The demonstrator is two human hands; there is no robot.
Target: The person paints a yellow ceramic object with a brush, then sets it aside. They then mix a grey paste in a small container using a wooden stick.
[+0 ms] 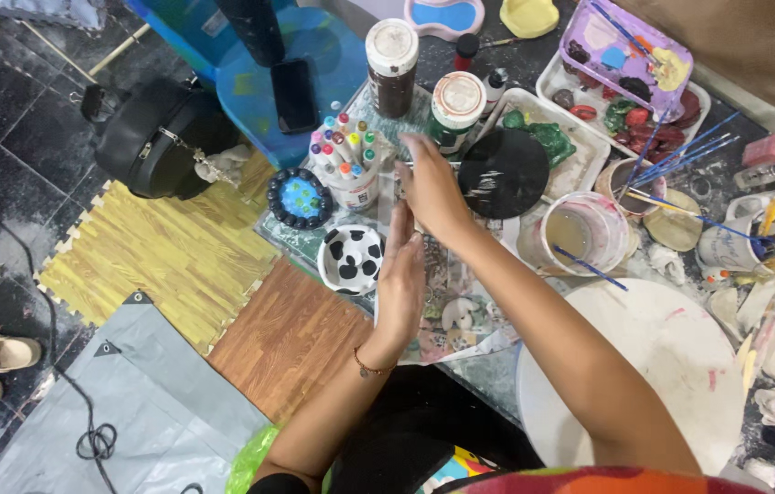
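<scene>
The right hand (430, 187) reaches far, fingers loosely spread, just beside the black disc (504, 172) and near the cup of markers (346, 160). The left hand (400, 279) stands edge-on, fingers straight and together; whether it pinches anything I cannot tell. A cow-patterned bowl (351, 259) sits just left.

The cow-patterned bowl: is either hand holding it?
No. The bowl sits free on the mat, the left hand beside it and the right hand above.

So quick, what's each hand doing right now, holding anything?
Left hand: open and flat, fingers straight, beside the cow-patterned bowl; holds nothing visible.
Right hand: reaching near the cup of markers; whether it grips anything cannot be told.
</scene>
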